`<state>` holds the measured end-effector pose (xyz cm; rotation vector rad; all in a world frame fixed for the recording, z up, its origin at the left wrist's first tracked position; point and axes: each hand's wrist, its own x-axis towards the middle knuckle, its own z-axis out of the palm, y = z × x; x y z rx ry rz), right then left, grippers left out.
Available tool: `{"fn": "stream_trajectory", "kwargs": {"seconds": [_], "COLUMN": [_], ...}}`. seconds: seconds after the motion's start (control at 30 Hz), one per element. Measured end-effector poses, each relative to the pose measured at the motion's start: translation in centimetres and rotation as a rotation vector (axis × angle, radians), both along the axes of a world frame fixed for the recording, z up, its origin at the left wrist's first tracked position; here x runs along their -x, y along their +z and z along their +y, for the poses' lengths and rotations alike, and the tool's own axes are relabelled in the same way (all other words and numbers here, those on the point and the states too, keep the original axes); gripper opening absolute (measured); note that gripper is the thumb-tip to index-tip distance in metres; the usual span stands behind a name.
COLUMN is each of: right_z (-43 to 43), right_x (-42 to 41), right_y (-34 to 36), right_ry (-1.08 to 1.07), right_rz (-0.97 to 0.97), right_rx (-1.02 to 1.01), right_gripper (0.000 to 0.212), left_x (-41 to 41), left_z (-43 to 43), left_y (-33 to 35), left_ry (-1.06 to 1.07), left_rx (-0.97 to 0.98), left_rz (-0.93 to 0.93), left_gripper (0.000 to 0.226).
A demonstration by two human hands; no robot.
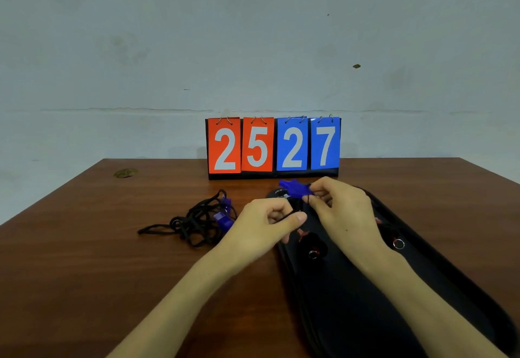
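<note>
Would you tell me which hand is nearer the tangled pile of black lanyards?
Left. The left hand is just right of the lanyard pile; the right hand is farther right, over the black case.

Left of the red-and-blue flip scoreboard (274,146) we have open wooden tabletop (98,273); before it, tangled black cords (197,222) and a black case (351,315) obstruct.

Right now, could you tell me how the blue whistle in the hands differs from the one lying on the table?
The held whistle is lifted above the black case, pinched by the right hand; the table whistle lies on the table. The held whistle's cord runs to the left hand; the table whistle's sits in a loose tangle. Both are blue.
</note>
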<state>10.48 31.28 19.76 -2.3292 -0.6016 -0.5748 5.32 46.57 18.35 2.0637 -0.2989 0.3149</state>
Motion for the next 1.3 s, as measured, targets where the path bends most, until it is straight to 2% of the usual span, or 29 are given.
{"fn": "stream_trajectory", "kwargs": {"seconds": [0.07, 0.17, 0.33, 0.5, 0.6, 0.7, 0.97, 1.1, 1.2, 1.3], "right_z": [-0.1, -0.2, 0.0, 0.0, -0.2, -0.3, -0.3, -0.2, -0.6, -0.8], "right_x": [-0.2, -0.2, 0.1, 0.6, 0.6, 0.3, 0.3, 0.0, -0.6, -0.9], "right_y": [0.1, 0.3, 0.1, 0.5, 0.9, 1.2, 1.1, 1.0, 1.0, 0.6], "right_ry": [0.012, 0.083, 0.310, 0.559, 0.616, 0.560, 0.452, 0.332, 0.130, 0.009], "right_rz": [0.009, 0.080, 0.243, 0.514, 0.577, 0.579, 0.538, 0.434, 0.327, 0.178], "right_rx": [0.124, 0.257, 0.276, 0.145, 0.009, -0.123, -0.306, -0.343, -0.393, -0.340], "right_gripper": [0.017, 0.014, 0.011, 0.014, 0.011, 0.011, 0.014, 0.017, 0.013, 0.011], "left_x": [0.0, 0.0, -0.3, -0.6, -0.4, -0.4, -0.4, -0.7, -0.7, -0.6], "left_z": [0.4, 1.4, 2.8, 3.3, 3.2, 3.2, 1.9, 1.3, 0.8, 0.1], "left_y": [0.4, 1.3, 1.3, 1.2, 1.1, 1.1, 0.5, -0.3, -0.4, -0.3], "left_ry": [0.025, 0.003, 0.017, 0.007, -0.021, -0.064, -0.034, -0.029, -0.055, -0.072], "left_rx": [0.010, 0.099, 0.079, 0.077, 0.097, 0.232, 0.305, 0.316, 0.272, 0.192], "left_rz": [-0.021, 0.051, 0.091, 0.236, 0.306, 0.355, 0.267, 0.212, 0.199, 0.193], "left_gripper": [0.024, 0.021, 0.026, 0.030, 0.036, 0.031, 0.037, 0.039, 0.039, 0.036]}}
